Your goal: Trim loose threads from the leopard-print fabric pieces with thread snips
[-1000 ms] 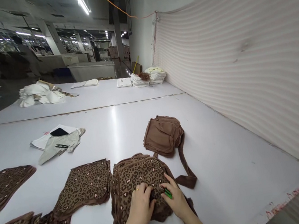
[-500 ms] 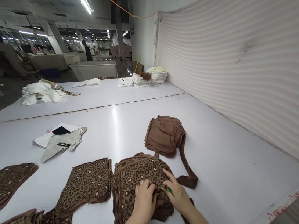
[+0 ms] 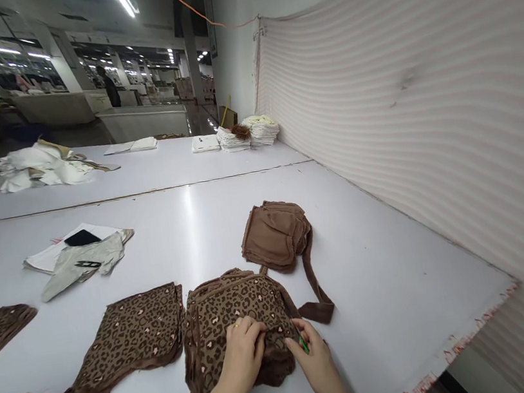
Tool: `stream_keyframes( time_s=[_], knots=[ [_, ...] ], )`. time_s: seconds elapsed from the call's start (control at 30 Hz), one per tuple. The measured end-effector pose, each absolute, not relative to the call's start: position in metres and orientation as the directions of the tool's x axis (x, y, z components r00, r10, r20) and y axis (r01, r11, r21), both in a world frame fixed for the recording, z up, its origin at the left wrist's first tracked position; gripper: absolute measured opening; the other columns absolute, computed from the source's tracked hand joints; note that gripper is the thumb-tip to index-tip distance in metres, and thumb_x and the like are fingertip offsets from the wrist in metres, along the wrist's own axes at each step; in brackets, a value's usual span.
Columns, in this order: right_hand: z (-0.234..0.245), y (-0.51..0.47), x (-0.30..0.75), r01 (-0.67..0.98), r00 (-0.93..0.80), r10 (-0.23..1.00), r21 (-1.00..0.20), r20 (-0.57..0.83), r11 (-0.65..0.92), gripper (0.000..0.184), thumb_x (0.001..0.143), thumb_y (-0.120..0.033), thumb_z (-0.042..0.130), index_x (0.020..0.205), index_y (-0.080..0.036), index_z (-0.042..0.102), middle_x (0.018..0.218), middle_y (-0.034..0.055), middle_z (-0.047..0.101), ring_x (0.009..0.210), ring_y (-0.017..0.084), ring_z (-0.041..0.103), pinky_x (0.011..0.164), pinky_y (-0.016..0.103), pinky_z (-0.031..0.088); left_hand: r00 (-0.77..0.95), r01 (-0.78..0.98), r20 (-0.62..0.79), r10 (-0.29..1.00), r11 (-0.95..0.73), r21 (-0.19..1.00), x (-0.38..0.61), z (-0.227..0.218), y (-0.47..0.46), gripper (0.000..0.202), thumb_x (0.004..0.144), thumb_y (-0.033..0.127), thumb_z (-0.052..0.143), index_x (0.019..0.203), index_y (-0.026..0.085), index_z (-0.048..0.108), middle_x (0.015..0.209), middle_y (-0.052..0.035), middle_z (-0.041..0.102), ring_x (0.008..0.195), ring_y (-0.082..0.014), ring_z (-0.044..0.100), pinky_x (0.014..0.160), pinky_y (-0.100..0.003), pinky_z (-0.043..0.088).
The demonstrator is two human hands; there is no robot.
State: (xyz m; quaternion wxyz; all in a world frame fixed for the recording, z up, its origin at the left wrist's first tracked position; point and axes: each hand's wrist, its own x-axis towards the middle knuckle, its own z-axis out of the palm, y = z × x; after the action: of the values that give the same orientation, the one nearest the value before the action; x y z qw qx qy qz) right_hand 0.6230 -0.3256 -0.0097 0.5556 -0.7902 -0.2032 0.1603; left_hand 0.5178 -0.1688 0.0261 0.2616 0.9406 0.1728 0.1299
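Note:
A stack of leopard-print fabric pieces point(image 3: 220, 313) lies on the white table point(image 3: 374, 272) in front of me. My left hand point(image 3: 242, 352) rests on its near edge, fingers curled and pinching the top layer. My right hand point(image 3: 317, 361) is beside it at the stack's right corner, closed round a small green tool point(image 3: 303, 345). A bundle of plain brown fabric pieces point(image 3: 275, 237) with a brown strip point(image 3: 315, 293) trailing from it sits just beyond the stack.
More leopard-print pieces point(image 3: 135, 334) lie to the left. Papers with a dark phone point(image 3: 81, 238) and a grey cloth point(image 3: 79, 264) sit further left. White fabric stacks point(image 3: 253, 132) rest at the far end. A striped fabric wall point(image 3: 424, 102) runs along the right; the table edge point(image 3: 458, 344) is near right.
My view has shifted a little to the right. Both hands stay on the near edge of the leopard stack, the fingers working closer together at the edge.

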Motion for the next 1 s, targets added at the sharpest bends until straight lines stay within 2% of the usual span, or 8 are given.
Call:
stream_keyframes(
  time_s=[0.1,0.27,0.33,0.4,0.47,0.6,0.83,1.0],
  knots=[
    [-0.007,-0.318,0.628,0.161,0.839,0.544,-0.952,-0.008,-0.261,0.032,0.075,-0.028,0.06,0.106,-0.022,0.065,0.106,0.0072,0.067,0.098,0.026,0.06,0.087,0.036,0.048,0.909,0.236,0.166,0.381,-0.802,0.549,0.516,0.025,-0.168,0.022,0.092,0.018,0.037,0.094,0.023,0.059,0.094,-0.0045,0.059,0.09,-0.0209,0.051,0.081,-0.037,0.037],
    [0.005,-0.313,0.634,0.242,0.784,0.621,-0.929,0.017,-0.28,0.012,0.082,-0.029,0.055,0.084,-0.023,0.066,0.086,0.0038,0.066,0.084,0.023,0.061,0.076,0.032,0.048,0.915,0.227,0.152,0.375,-0.788,0.572,0.514,0.026,-0.167,0.021,0.091,0.018,0.037,0.094,0.023,0.058,0.095,-0.0049,0.059,0.091,-0.021,0.051,0.082,-0.038,0.038],
    [0.008,-0.315,0.634,0.246,0.766,0.642,-0.935,0.026,-0.255,0.015,0.084,-0.028,0.054,0.092,-0.024,0.066,0.094,0.004,0.066,0.092,0.023,0.061,0.082,0.032,0.047,0.915,0.221,0.154,0.372,-0.783,0.582,0.514,0.027,-0.167,0.022,0.092,0.019,0.036,0.094,0.023,0.058,0.095,-0.0048,0.059,0.092,-0.0209,0.051,0.083,-0.038,0.038],
    [0.01,-0.316,0.634,0.233,0.74,0.673,-0.945,0.018,-0.231,0.029,0.081,-0.025,0.057,0.11,-0.026,0.062,0.11,0.0042,0.064,0.104,0.023,0.057,0.09,0.032,0.045,0.913,0.216,0.161,0.374,-0.78,0.588,0.515,0.028,-0.166,0.021,0.093,0.02,0.036,0.094,0.023,0.057,0.095,-0.0047,0.059,0.092,-0.0208,0.052,0.084,-0.038,0.038],
    [0.012,-0.316,0.633,0.255,0.712,0.702,-0.935,0.009,-0.246,0.037,0.078,-0.021,0.058,0.114,-0.027,0.061,0.111,0.0038,0.063,0.105,0.023,0.057,0.092,0.032,0.044,0.912,0.208,0.17,0.372,-0.78,0.59,0.515,0.029,-0.165,0.02,0.093,0.021,0.037,0.093,0.023,0.057,0.095,-0.0043,0.059,0.092,-0.0207,0.053,0.084,-0.037,0.038],
    [0.019,-0.311,0.634,0.372,0.703,0.71,-0.876,0.048,-0.309,0.013,0.082,-0.022,0.052,0.085,-0.023,0.064,0.085,0.003,0.06,0.083,0.023,0.059,0.076,0.031,0.046,0.917,0.191,0.176,0.358,-0.78,0.596,0.514,0.029,-0.163,0.02,0.092,0.019,0.038,0.092,0.023,0.058,0.094,-0.0037,0.06,0.091,-0.0198,0.053,0.086,-0.037,0.038],
    [0.026,-0.31,0.639,0.482,0.666,0.739,-0.812,0.097,-0.329,0.013,0.089,-0.024,0.047,0.082,-0.024,0.058,0.083,0.0015,0.054,0.077,0.02,0.056,0.07,0.029,0.044,0.928,0.179,0.178,0.328,-0.81,0.558,0.515,0.03,-0.164,0.024,0.09,0.023,0.048,0.111,0.026,0.057,0.102,-0.0049,0.057,0.099,-0.022,0.05,0.089,-0.041,0.037],
    [0.023,-0.312,0.638,0.519,0.676,0.728,-0.778,0.119,-0.355,0.011,0.087,-0.022,0.047,0.086,-0.023,0.058,0.085,0.0018,0.056,0.078,0.02,0.056,0.069,0.03,0.043,0.924,0.188,0.19,0.332,-0.828,0.528,0.524,0.026,-0.169,0.018,0.089,0.014,0.043,0.093,0.022,0.059,0.094,-0.0041,0.057,0.092,-0.0212,0.051,0.084,-0.04,0.037]
  ],
)
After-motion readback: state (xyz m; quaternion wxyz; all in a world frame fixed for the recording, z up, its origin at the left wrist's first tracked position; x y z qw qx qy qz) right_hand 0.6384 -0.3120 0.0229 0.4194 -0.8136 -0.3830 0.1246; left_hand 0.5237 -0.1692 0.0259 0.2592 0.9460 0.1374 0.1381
